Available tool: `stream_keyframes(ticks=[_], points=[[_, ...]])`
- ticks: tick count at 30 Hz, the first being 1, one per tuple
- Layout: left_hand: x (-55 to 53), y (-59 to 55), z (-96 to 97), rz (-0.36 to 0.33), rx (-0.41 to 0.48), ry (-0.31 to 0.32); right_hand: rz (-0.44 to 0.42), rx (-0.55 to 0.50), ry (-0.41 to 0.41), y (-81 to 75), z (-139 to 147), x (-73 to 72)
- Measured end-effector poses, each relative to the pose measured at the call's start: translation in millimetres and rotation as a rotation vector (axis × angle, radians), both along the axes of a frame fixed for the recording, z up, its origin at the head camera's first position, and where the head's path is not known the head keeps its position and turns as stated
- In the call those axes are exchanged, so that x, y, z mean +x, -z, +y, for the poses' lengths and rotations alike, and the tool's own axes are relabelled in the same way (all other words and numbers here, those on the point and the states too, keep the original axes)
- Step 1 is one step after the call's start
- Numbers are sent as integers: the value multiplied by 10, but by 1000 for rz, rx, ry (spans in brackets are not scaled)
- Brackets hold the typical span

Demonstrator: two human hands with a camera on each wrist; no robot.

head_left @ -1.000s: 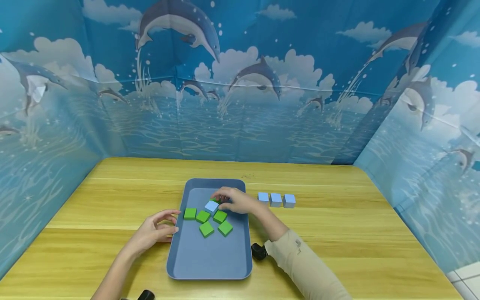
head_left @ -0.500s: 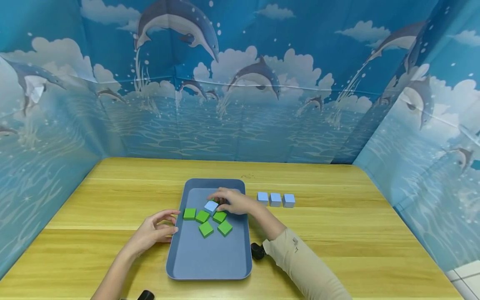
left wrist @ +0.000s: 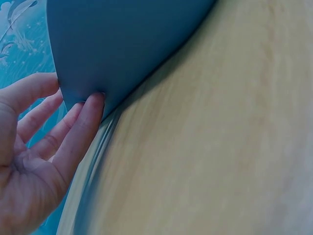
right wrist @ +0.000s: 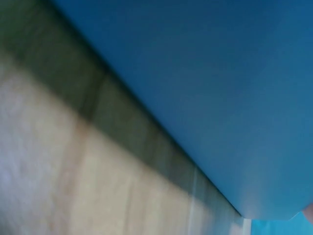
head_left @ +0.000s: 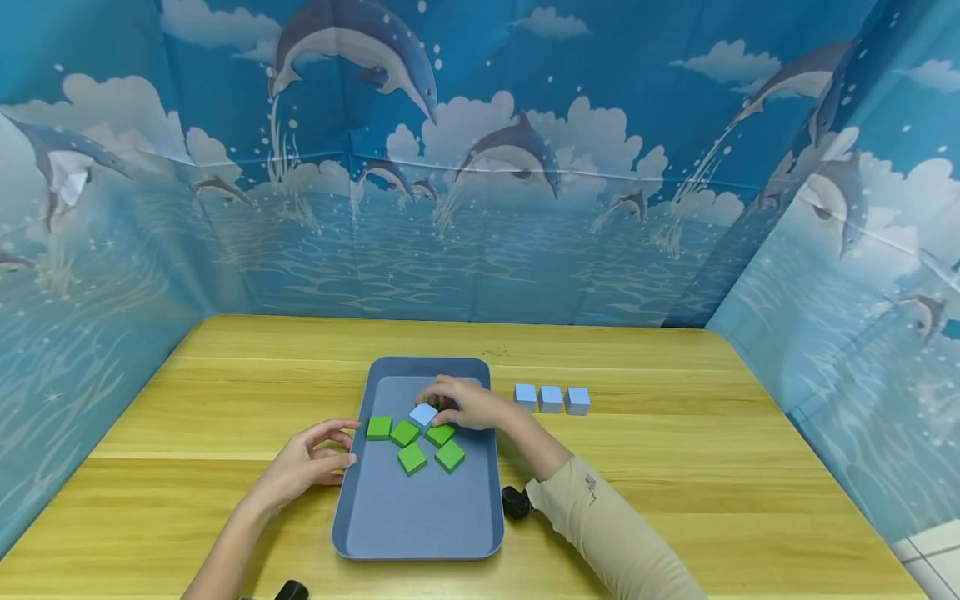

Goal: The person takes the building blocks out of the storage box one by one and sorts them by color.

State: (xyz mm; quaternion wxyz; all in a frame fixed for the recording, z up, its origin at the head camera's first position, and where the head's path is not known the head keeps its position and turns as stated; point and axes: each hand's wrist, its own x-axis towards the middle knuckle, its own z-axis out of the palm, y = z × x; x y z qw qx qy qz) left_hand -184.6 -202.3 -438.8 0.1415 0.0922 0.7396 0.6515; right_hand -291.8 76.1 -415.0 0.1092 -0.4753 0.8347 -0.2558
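Inside the grey-blue tray, my right hand pinches a light blue block, thumb at its near right side and fingers at its far side. Part of a green block shows under those fingers, mostly hidden. Around them lie several green blocks, two touching or very near the blue one. My left hand is at the tray's left side. In the left wrist view its loosely bent fingers touch the tray's outer wall. The right wrist view shows mainly the tray's side wall.
Three light blue blocks stand in a row on the wooden table, right of the tray. A black device is on the right wrist beside the tray. A dolphin-print curtain hangs behind and along both sides.
The right hand shifts slightly left, then back a little, and the blue block shifts very slightly. The left hand and the tray stay almost where they were.
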Motion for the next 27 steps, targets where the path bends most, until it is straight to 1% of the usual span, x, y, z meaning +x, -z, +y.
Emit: stream_keyframes(ticks=[10, 16, 21, 27], points=[[3, -5, 4, -1, 10, 3, -21, -47, -15, -26, 19, 17], [4, -10, 8, 0, 5, 5, -33, -74, -1, -41, 47, 28], [9, -13, 8, 0, 12, 5, -43, -148, 6, -65, 112, 32], [17, -19, 12, -3, 28, 6, -83, -224, 35, -92, 223, 45]])
